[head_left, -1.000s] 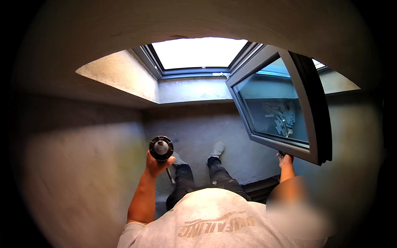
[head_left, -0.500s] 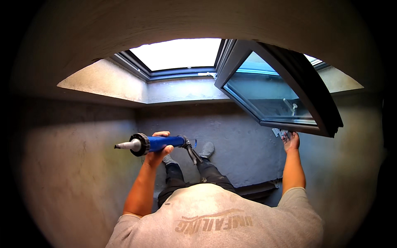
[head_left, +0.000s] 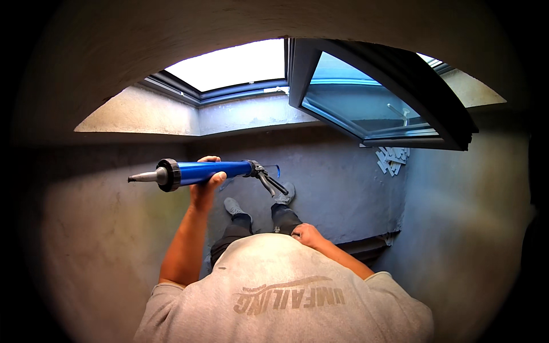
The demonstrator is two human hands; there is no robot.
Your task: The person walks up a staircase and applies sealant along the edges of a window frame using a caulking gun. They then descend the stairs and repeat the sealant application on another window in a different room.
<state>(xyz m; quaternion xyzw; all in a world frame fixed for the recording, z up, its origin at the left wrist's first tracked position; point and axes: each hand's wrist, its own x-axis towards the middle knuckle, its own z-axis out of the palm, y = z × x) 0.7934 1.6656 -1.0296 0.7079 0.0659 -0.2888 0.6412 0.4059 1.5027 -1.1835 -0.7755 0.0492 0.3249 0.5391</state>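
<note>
Fingers (head_left: 210,159) of the left hand (head_left: 202,193) are gripping a blue caulking gun (head_left: 229,168); the right hand (head_left: 307,234) is lying near the trousers (head_left: 282,215), fingers curled, any hold unclear.

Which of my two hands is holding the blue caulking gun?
Your left hand: it wraps around the blue caulking gun, while your right hand is apart from it, down by your dark trousers.
</note>
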